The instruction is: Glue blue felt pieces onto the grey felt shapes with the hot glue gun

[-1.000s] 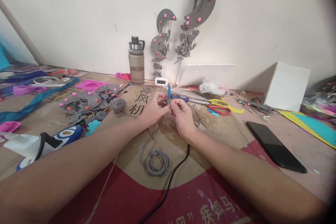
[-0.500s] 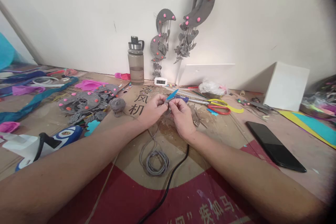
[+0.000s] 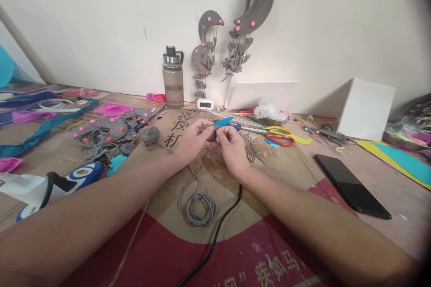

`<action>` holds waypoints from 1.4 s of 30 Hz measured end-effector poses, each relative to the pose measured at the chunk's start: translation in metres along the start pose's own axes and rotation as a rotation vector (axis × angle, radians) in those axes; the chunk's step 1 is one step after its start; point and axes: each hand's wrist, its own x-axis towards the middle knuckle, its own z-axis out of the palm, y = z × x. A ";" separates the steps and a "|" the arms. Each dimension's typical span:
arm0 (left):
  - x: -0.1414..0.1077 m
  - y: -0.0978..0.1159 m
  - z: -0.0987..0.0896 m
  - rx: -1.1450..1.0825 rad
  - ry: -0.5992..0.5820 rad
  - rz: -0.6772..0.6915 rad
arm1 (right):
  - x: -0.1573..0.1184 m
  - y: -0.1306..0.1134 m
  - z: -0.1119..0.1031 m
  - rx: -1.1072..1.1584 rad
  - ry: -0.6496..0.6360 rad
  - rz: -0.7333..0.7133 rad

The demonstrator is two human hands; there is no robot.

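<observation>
Both hands meet over the middle of the cardboard. My left hand point(image 3: 194, 142) is closed, pinching a small grey piece point(image 3: 212, 135). Against that piece, my right hand point(image 3: 233, 147) is closed with thumb and forefinger together. A pointed blue piece point(image 3: 222, 122) shows just above the fingertips; how it is held is hidden. Grey yarn runs from below the hands to a loose coil point(image 3: 201, 209) on the cardboard. To the left of my left hand lies a ball of grey yarn point(image 3: 150, 136).
A bottle point(image 3: 173, 78) and a small clock point(image 3: 205, 104) stand by the wall. Red-handled scissors point(image 3: 282, 140) lie right of the hands, a phone point(image 3: 352, 186) farther right. A blue-and-white tool point(image 3: 76, 179) and grey felt pieces point(image 3: 104, 132) are at left. A black cable point(image 3: 223, 222) runs in front.
The blue piece has tilted from a steep slant to nearly flat. More of the grey piece shows between my fingertips. Both hands have stayed at about the same place.
</observation>
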 end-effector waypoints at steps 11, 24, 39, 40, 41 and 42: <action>0.019 -0.004 -0.012 -0.200 0.258 0.054 | -0.013 -0.017 -0.001 -0.293 -0.180 -0.303; 0.026 -0.002 -0.025 -0.281 0.327 0.026 | 0.031 -0.032 -0.042 -0.787 -0.060 -0.241; 0.039 0.009 -0.005 -0.174 0.280 0.061 | 0.049 0.012 -0.047 -0.933 0.091 0.184; 0.041 0.009 -0.005 -0.185 0.279 0.073 | 0.049 0.014 -0.048 -0.874 0.160 0.129; 0.044 0.008 -0.004 -0.198 0.281 0.088 | 0.050 0.015 -0.048 -0.799 0.223 0.069; 0.046 0.007 -0.004 -0.212 0.286 0.103 | 0.050 0.016 -0.049 -0.709 0.271 0.008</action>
